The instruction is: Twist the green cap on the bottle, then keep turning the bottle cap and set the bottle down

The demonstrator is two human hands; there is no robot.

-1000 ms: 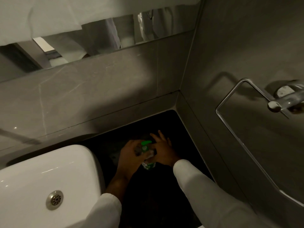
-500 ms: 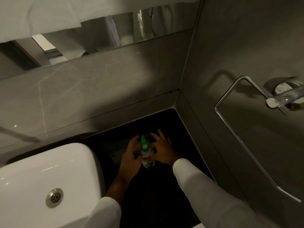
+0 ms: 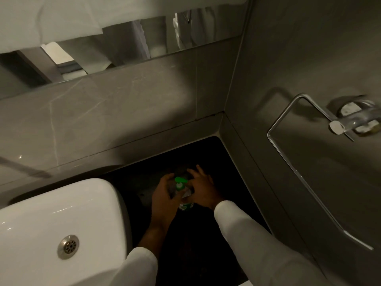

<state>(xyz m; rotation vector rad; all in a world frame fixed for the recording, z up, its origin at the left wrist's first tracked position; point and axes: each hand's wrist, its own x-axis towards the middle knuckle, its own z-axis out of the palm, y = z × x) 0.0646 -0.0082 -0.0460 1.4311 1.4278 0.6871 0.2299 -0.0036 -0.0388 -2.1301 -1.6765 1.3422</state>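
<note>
The clear plastic bottle with a green pump top (image 3: 181,189) stands on the black countertop (image 3: 206,244), right of the white ceramic basin (image 3: 51,213). Left hand (image 3: 165,198) and right hand (image 3: 203,189) curl their fingers around it. Its green-and-white label is unreadable.

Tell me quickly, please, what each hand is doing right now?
Left hand: curled round the side of the pump bottle, holding it.
Right hand: touches the bottle's other side; grip cannot be told.
</note>
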